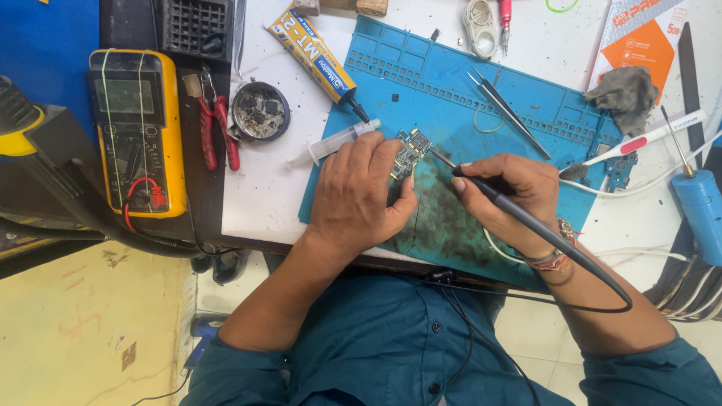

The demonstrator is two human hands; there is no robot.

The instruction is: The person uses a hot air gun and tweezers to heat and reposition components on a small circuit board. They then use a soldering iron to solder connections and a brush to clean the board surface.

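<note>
White worktable (263,195), blue wall (45,37), pale yellow floor (83,323), even light

The left hand (357,192) covers most of the small circuit board (410,150), so only its upper end shows, and the parts on it are too small to tell apart. The soldering iron (526,218) tip meets the board's edge at a spot too fine to make out, and the right hand (511,195) hides part of its grip. The blue tool (701,207) at the right is cut off by the picture's edge

Electronics repair workshop: multimeter (138,131), soldering mat (451,98), tweezers (505,109).
</note>
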